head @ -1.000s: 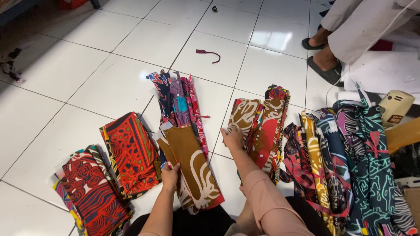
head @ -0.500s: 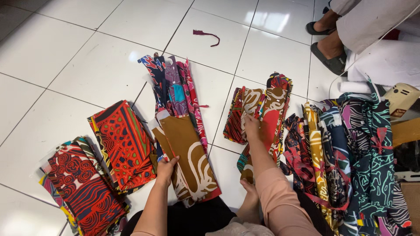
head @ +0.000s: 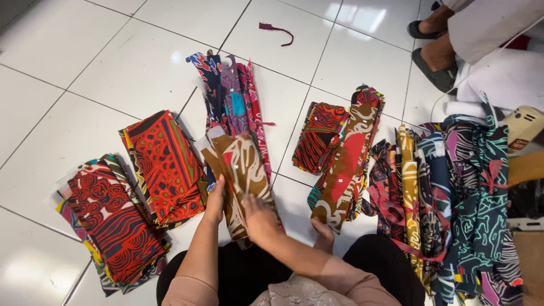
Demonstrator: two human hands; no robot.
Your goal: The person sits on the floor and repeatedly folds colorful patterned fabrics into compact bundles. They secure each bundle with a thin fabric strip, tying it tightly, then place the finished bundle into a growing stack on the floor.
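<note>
A stack of brown fabric pieces [head: 242, 164] with white and red motifs lies on the white tiled floor in front of me. My left hand [head: 215, 199] grips its left edge. My right hand [head: 258, 218] rests on the stack's near end, fingers on the top piece. Both forearms reach in from the bottom of the view. Just left of the stack is a red, black and green patterned stack [head: 164, 161]. To its right lies a long brown, red and white stack [head: 348, 158].
Another red-black stack [head: 113, 224] lies at the near left. Narrow blue and pink strips [head: 232, 93] lie behind the brown stack, and a small red-black folded piece [head: 319, 136] sits to their right. A large ribbon-tied fabric pile [head: 453, 192] fills the right. Another person's sandalled feet [head: 436, 65] are at far right.
My right hand has left the brown, red and white stack on the right and come to the middle brown stack, whose top piece now shows red. The view has tilted slightly.
</note>
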